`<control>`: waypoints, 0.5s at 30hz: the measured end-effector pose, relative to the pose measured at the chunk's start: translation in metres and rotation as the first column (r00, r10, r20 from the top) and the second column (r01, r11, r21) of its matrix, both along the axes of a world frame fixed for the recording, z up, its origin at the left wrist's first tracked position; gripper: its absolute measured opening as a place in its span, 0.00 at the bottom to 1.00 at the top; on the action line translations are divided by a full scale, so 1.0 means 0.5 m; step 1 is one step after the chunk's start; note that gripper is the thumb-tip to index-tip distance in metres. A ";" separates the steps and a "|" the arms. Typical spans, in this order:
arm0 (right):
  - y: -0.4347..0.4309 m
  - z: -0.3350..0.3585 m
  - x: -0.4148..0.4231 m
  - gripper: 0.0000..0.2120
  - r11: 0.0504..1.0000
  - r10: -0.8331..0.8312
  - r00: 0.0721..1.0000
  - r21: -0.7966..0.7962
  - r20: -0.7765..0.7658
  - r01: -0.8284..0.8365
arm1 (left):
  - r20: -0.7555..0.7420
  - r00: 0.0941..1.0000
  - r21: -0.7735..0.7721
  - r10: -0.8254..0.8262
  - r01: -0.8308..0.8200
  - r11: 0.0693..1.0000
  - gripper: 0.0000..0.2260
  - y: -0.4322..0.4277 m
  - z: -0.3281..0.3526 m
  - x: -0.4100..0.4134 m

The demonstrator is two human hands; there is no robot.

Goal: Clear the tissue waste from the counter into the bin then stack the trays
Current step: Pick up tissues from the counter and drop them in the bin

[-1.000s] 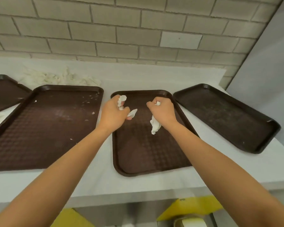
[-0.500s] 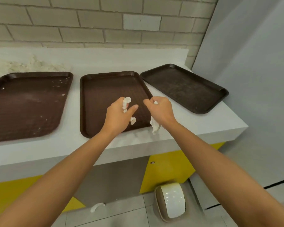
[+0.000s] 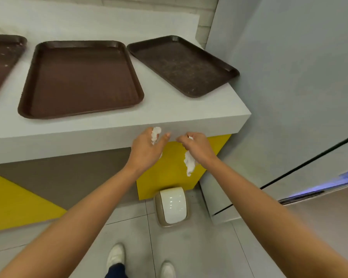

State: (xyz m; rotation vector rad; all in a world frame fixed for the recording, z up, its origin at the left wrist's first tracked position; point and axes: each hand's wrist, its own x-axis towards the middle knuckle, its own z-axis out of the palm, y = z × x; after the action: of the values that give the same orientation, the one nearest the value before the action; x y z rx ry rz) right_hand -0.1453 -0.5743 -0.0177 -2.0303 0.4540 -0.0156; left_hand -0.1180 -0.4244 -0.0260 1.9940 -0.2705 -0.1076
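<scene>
My left hand [image 3: 147, 150] holds a crumpled white tissue [image 3: 155, 133] in front of the counter's front face. My right hand [image 3: 197, 146] grips another tissue [image 3: 189, 163] that hangs down below the fist. Both hands are off the counter, above and slightly behind the bin [image 3: 172, 205], a small brown floor bin with a white swing lid. Three brown trays lie on the white counter [image 3: 169, 115]: a middle tray [image 3: 80, 77], a right tray [image 3: 181, 64] set at an angle, and a left tray [image 3: 0, 57] cut off by the frame.
A grey wall panel [image 3: 279, 77] closes the right side next to the counter's end. Yellow and brown cabinet fronts [image 3: 169, 169] run below the counter. My white shoes [image 3: 117, 255] stand on the grey tiled floor before the bin.
Both hands have drawn back from over the middle tray, past the counter edge, and lowered toward the bin, still holding tissue. The view has tilted down to show floor and shoes.
</scene>
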 end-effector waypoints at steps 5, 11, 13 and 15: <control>-0.051 -0.084 -0.039 0.03 0.995 0.001 0.987 0.101 -0.160 0.015 | -0.126 0.992 0.056 -0.017 0.024 0.998 0.14 -0.055 -0.068 -0.049; -0.086 -0.195 -0.071 0.06 0.983 0.007 0.921 0.171 -0.389 0.065 | -0.306 0.951 0.080 -0.037 0.065 0.995 0.16 -0.086 -0.176 -0.086; -0.099 -0.250 -0.079 0.09 0.987 0.047 0.892 0.156 -0.449 0.027 | -0.352 0.935 0.070 -0.035 0.064 0.995 0.15 -0.090 -0.214 -0.088; -0.113 -0.319 -0.087 0.12 0.988 0.033 0.880 0.146 -0.474 0.041 | -0.425 0.904 0.058 -0.035 0.066 0.996 0.13 -0.092 -0.266 -0.085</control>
State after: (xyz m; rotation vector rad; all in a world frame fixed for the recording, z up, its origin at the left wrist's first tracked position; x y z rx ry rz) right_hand -0.1888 -0.6306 -0.1773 -1.8715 0.7432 0.5143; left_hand -0.1604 -0.4706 -0.1588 1.9758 -0.0359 -0.5855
